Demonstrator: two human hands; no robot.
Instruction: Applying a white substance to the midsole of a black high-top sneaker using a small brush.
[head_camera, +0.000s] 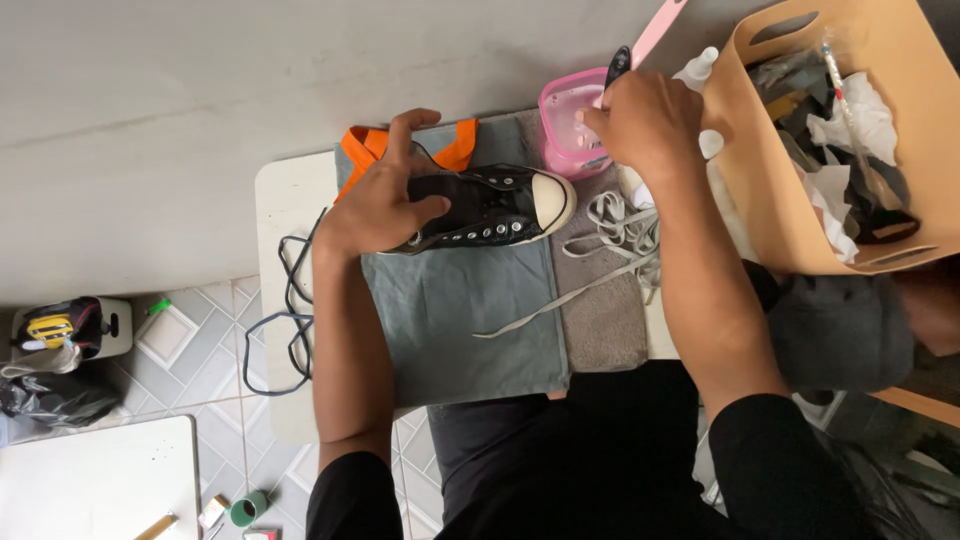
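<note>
My left hand (385, 195) rests on the heel end of a black sneaker (495, 205) with a white toe cap, holding it on its side on a grey-blue cloth (465, 310). My right hand (640, 120) grips a pink-handled brush (645, 40) at the rim of a small pink container (565, 125). Loose grey shoelaces (615, 235) lie to the right of the shoe's toe, one end trailing across the cloth.
A tan plastic basket (760, 190) with rags and small items stands at the right. An orange strap (365, 145) shows behind the shoe. A dark cord (290, 320) hangs off the white table's (285, 190) left edge. Tiled floor and a bag lie below left.
</note>
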